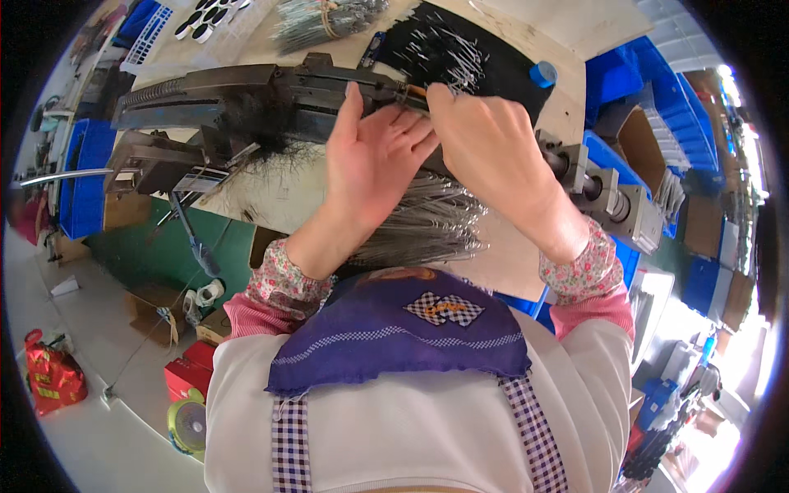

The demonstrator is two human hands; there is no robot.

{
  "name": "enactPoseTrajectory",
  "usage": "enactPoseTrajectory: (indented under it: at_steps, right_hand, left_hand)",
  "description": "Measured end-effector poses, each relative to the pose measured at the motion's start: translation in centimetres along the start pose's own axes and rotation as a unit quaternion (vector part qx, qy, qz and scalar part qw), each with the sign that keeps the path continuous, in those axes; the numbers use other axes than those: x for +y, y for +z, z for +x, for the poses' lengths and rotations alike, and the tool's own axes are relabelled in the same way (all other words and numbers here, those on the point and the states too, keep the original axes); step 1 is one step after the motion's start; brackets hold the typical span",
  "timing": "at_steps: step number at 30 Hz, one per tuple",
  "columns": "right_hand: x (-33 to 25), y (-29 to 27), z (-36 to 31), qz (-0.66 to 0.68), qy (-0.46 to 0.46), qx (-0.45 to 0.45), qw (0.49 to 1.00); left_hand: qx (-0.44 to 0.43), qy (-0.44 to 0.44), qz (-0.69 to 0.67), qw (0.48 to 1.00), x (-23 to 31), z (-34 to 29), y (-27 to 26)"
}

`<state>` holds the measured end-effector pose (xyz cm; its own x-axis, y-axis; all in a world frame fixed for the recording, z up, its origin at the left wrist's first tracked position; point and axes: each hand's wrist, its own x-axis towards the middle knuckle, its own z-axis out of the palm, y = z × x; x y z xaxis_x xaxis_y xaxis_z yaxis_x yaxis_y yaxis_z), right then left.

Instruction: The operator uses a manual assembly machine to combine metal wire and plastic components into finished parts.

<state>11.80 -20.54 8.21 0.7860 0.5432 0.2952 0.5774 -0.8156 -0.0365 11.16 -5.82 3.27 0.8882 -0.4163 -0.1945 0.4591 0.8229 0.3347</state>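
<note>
A long dark metal machine (238,86) lies across the bench, with black bristles (265,127) clinging round its middle. At its right part, my left hand (366,160) is open, palm up and thumb raised, its fingertips close under the other hand. My right hand (497,152) is closed beside them, fingers curled down at a narrow metal part; what it grips is hidden. Below both hands, a thick heap of thin grey twisted wires (431,226) lies in front of my apron (353,345). More silvery wire pieces (464,62) are scattered on a black mat (403,41) beyond.
A tied wire bundle (325,25) and black-and-white round pieces (205,16) sit at the back. A blue cap (543,74) stands by the mat. Metal shaft blocks (608,197) jut out on the right, near blue bins (649,90). At left is a lever with a grey handle (205,256).
</note>
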Motion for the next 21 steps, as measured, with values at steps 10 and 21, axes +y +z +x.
enactPoseTrajectory:
  at_steps: [10,21]
  right_hand:
    - [0.4,0.3,-8.6,0.272,0.058,-0.076,0.957]
    - [1.8,6.7,-13.8,0.117,-0.098,-0.093,0.984]
  left_hand:
    - [0.067,0.038,0.072,0.994,-3.5,0.1,-1.7]
    - [0.129,0.093,0.445,0.881,2.0,-12.1,-6.0]
